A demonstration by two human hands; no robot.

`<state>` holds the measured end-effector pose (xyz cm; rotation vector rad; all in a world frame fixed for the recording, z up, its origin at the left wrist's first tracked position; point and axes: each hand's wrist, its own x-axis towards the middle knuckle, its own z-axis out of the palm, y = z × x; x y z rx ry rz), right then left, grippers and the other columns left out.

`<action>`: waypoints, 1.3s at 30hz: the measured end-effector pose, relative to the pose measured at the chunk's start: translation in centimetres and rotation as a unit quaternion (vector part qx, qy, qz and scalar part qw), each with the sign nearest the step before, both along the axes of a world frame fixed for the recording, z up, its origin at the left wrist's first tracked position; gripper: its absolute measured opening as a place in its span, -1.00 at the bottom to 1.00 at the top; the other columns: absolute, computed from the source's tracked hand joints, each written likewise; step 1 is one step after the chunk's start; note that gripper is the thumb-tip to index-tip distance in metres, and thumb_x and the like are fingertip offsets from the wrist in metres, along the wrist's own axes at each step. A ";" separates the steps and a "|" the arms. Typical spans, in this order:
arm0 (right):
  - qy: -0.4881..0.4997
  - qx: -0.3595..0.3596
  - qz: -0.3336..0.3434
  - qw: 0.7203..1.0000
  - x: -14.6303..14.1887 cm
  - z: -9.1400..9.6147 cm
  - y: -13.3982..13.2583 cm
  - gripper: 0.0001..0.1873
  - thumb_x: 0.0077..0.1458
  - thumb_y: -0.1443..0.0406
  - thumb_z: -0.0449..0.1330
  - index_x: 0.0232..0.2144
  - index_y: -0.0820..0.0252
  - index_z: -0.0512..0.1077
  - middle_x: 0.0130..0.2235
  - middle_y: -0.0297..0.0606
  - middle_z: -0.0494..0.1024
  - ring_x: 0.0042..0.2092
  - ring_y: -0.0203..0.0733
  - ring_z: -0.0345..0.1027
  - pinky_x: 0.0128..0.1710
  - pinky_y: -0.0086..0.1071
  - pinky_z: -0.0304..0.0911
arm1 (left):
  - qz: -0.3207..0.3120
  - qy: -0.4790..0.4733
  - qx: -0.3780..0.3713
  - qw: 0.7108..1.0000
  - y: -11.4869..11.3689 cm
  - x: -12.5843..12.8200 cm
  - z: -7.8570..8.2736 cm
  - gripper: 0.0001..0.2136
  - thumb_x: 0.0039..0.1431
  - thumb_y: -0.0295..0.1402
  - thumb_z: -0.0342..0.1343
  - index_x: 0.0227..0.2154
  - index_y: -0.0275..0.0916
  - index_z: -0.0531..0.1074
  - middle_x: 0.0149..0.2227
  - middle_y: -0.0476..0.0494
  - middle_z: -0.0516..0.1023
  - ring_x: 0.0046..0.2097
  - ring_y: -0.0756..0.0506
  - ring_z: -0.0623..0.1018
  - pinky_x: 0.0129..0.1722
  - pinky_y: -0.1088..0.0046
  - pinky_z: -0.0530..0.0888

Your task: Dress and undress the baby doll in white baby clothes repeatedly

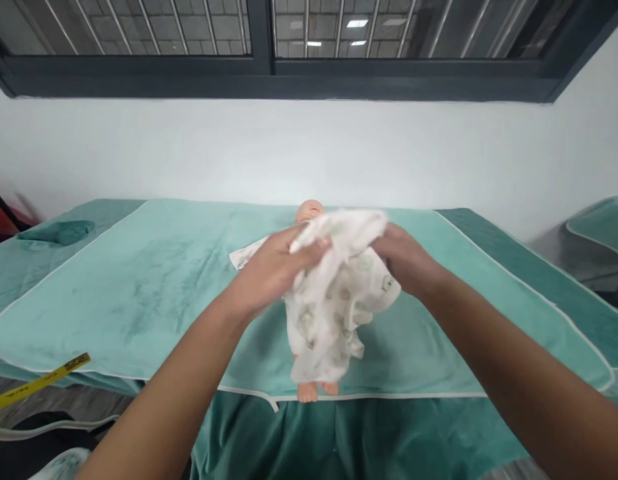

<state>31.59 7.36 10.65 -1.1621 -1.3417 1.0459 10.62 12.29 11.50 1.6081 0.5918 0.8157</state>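
Note:
A white baby garment [339,307] with pale green and brown prints hangs bunched between my hands; its exact cut cannot be made out. My left hand [273,267] is closed on its upper left edge, thumb on top. At the upper right my right hand [403,257] grips the cloth, its fingertips partly hidden behind it. Beneath the garment a baby doll [309,211] lies on its back, head towards the wall. Its bare feet [307,392] stick out below the cloth. A white printed sleeve [246,255] reaches out left of the doll, whose body is mostly covered from view.
The doll lies on a light green blanket [153,287] with white edging, spread over a darker green bed cover [369,433]. A yellow strap [43,381] crosses the lower left. Behind the bed stand a white wall [309,147] and a barred window with a dark frame [389,79].

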 end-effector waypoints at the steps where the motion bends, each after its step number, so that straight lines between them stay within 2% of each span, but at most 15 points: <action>1: -0.037 -0.028 0.057 0.997 0.1 -0.3 -0.1 -0.81 0.00 0.23 0.31 -0.31 0.18 0.49 -0.30 -0.34 0.56 -0.28 -0.22 0.42 -0.34 -0.40 0.32 | 0.033 -0.042 -0.018 0.998 0.2 0.2 -0.3 -0.73 0.16 -0.14 0.17 -0.24 -0.25 0.52 -0.31 -0.07 0.56 -0.31 -0.07 0.52 -0.37 0.50 0.41; 5: -0.091 -0.116 0.294 0.944 -0.3 -0.8 -1.2 -0.61 0.00 0.14 0.35 -0.15 0.21 0.53 -0.18 -0.24 0.60 -0.14 -0.08 0.48 -0.23 -0.31 0.39 | 0.047 -0.080 -0.100 0.991 0.7 0.7 -1.4 -0.66 0.18 -0.05 0.14 -0.18 -0.23 0.50 -0.31 -0.07 0.57 -0.33 -0.05 0.52 -0.42 0.53 0.40; 7: -0.057 -0.112 0.251 0.960 -0.5 -0.8 -1.4 -0.63 0.02 0.13 0.33 -0.14 0.20 0.53 -0.21 -0.24 0.61 -0.18 -0.10 0.49 -0.25 -0.31 0.40 | 0.014 -0.062 -0.141 0.988 0.7 0.4 -1.8 -0.62 0.16 0.00 0.13 -0.20 -0.23 0.51 -0.34 -0.08 0.57 -0.33 -0.08 0.54 -0.43 0.50 0.42; 9: 0.019 -0.058 0.122 0.991 -0.6 -0.6 -1.2 -0.70 0.04 0.15 0.31 -0.20 0.17 0.54 -0.27 -0.29 0.60 -0.24 -0.15 0.48 -0.27 -0.34 0.39 | -0.045 -0.032 -0.166 0.985 0.5 -0.2 -2.1 -0.61 0.12 0.00 0.16 -0.21 -0.24 0.53 -0.33 -0.10 0.59 -0.31 -0.12 0.56 -0.42 0.47 0.44; 11: 0.110 -0.005 0.025 0.994 -0.6 -0.6 -0.8 -0.79 0.05 0.15 0.29 -0.32 0.16 0.53 -0.37 -0.33 0.57 -0.29 -0.19 0.46 -0.30 -0.37 0.37 | -0.148 0.023 -0.168 0.974 0.4 -1.1 -2.1 -0.65 0.04 -0.09 0.28 -0.23 -0.27 0.55 -0.33 -0.12 0.62 -0.31 -0.13 0.57 -0.40 0.46 0.46; 13: 0.169 -0.005 -0.004 0.986 -0.8 -1.0 -0.7 -0.80 0.07 0.13 0.26 -0.42 0.14 0.51 -0.42 -0.34 0.54 -0.32 -0.19 0.44 -0.34 -0.39 0.36 | -0.238 0.060 -0.161 0.956 0.3 -1.7 -2.3 -0.67 -0.07 -0.23 0.38 -0.25 -0.30 0.57 -0.33 -0.14 0.63 -0.31 -0.14 0.58 -0.36 0.44 0.48; 16: 0.203 -0.039 0.007 0.978 -1.1 -2.5 -1.3 -0.70 0.07 0.02 0.25 -0.29 0.07 0.53 -0.33 -0.31 0.59 -0.26 -0.15 0.46 -0.31 -0.35 0.39 | -0.190 -0.048 -0.162 0.967 0.3 -1.7 -2.8 -0.67 -0.04 -0.29 0.37 -0.19 -0.30 0.56 -0.25 -0.17 0.63 -0.22 -0.17 0.60 -0.26 0.39 0.52; 19: 0.132 -0.080 0.106 0.982 -1.3 -4.2 -2.0 -0.59 0.06 0.02 0.29 -0.11 0.11 0.52 -0.23 -0.27 0.61 -0.21 -0.13 0.49 -0.22 -0.28 0.41 | -0.070 -0.186 -0.166 0.966 0.2 -0.9 -3.4 -0.67 0.03 -0.24 0.31 -0.16 -0.27 0.52 -0.22 -0.17 0.62 -0.17 -0.19 0.61 -0.20 0.35 0.54; 22: 0.010 -0.113 0.299 0.948 -0.9 -4.4 -2.0 -0.57 0.05 0.14 0.34 -0.04 0.18 0.50 -0.15 -0.22 0.60 -0.12 -0.12 0.48 -0.09 -0.24 0.39 | -0.059 -0.185 -0.185 0.963 -0.1 -0.4 -3.6 -0.64 0.03 -0.20 0.31 -0.14 -0.27 0.50 -0.26 -0.16 0.61 -0.20 -0.20 0.61 -0.23 0.34 0.54; 24: -0.006 -0.082 0.349 0.933 -0.7 -3.4 -1.8 -0.46 0.02 0.12 0.36 0.04 0.18 0.45 -0.08 -0.20 0.58 -0.06 -0.09 0.46 -0.07 -0.24 0.37 | -0.073 -0.125 -0.188 0.972 -0.3 -0.5 -3.2 -0.63 0.04 -0.20 0.31 -0.11 -0.24 0.48 -0.26 -0.15 0.60 -0.25 -0.16 0.61 -0.29 0.38 0.53; 27: 0.014 -0.027 0.298 0.954 -1.1 -1.5 -1.6 -0.42 0.06 0.08 0.32 0.09 0.15 0.41 -0.07 -0.21 0.56 -0.07 -0.12 0.45 -0.13 -0.29 0.37 | -0.080 0.007 -0.132 0.988 -0.6 -0.9 -1.9 -0.68 0.06 -0.20 0.29 -0.15 -0.23 0.51 -0.26 -0.13 0.60 -0.30 -0.12 0.59 -0.39 0.46 0.48; 29: -0.013 -0.050 0.279 0.959 -2.0 -0.5 -1.8 -0.56 0.08 0.13 0.31 -0.01 0.17 0.47 -0.12 -0.23 0.58 -0.11 -0.13 0.46 -0.15 -0.29 0.37 | -0.062 0.060 -0.077 0.993 -0.8 -1.5 -0.9 -0.74 0.09 -0.19 0.27 -0.21 -0.23 0.53 -0.28 -0.12 0.60 -0.31 -0.11 0.58 -0.39 0.47 0.47; 32: -0.002 -0.062 0.197 0.978 -3.3 0.4 -2.5 -0.75 0.09 0.19 0.30 -0.19 0.19 0.52 -0.22 -0.26 0.58 -0.16 -0.15 0.47 -0.19 -0.31 0.38 | -0.080 0.043 -0.059 0.994 -0.7 -2.9 0.2 -0.76 0.08 -0.21 0.27 -0.22 -0.21 0.54 -0.35 -0.09 0.59 -0.31 -0.12 0.58 -0.40 0.45 0.49; 36: 0.141 0.005 0.079 0.987 -3.8 0.8 -2.8 -0.83 0.06 0.24 0.28 -0.27 0.17 0.48 -0.30 -0.30 0.53 -0.29 -0.20 0.42 -0.31 -0.35 0.35 | -0.259 0.024 -0.087 0.962 -0.3 -4.7 -0.1 -0.67 -0.13 -0.21 0.40 -0.28 -0.23 0.56 -0.42 -0.10 0.57 -0.35 -0.17 0.57 -0.42 0.37 0.52; 39: 0.222 -0.009 0.086 0.971 -4.2 0.1 -2.8 -0.78 0.02 0.22 0.28 -0.25 0.15 0.47 -0.33 -0.32 0.52 -0.30 -0.18 0.43 -0.30 -0.32 0.36 | -0.205 -0.024 -0.072 0.976 -0.4 -4.8 -0.8 -0.66 -0.11 -0.24 0.37 -0.22 -0.21 0.55 -0.36 -0.13 0.60 -0.26 -0.24 0.61 -0.33 0.31 0.57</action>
